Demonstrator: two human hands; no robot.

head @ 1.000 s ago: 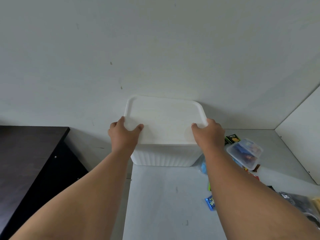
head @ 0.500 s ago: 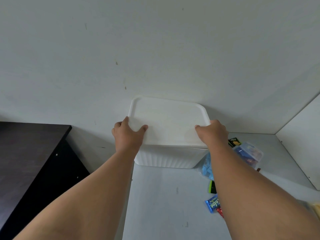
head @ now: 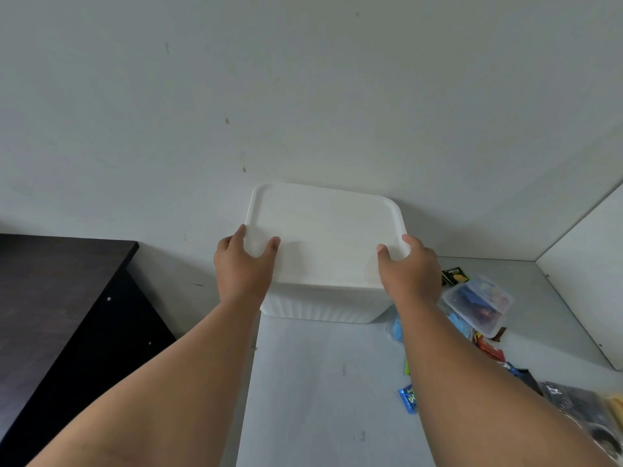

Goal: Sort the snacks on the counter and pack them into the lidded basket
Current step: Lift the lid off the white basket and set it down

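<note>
A white ribbed basket (head: 320, 306) stands at the back of the grey counter (head: 320, 392) against the wall, covered by its white lid (head: 323, 234). My left hand (head: 244, 267) grips the lid's near left corner, thumb on top. My right hand (head: 409, 269) grips the near right corner the same way. Snacks lie to the right: a clear lidded tub (head: 477, 305) with dark and blue packets inside, a black and yellow packet (head: 455, 275), light blue packets (head: 396, 328), a blue wrapper (head: 408, 397), red wrappers (head: 490, 350).
A dark wooden table (head: 50, 298) stands left of the counter, with a gap between. A white side panel (head: 586, 284) bounds the counter on the right. Silvery black bags (head: 573, 404) lie at the lower right.
The view has shifted slightly; both hands keep their grip on the lid's near corners. The lid looks hardly moved on the basket.
</note>
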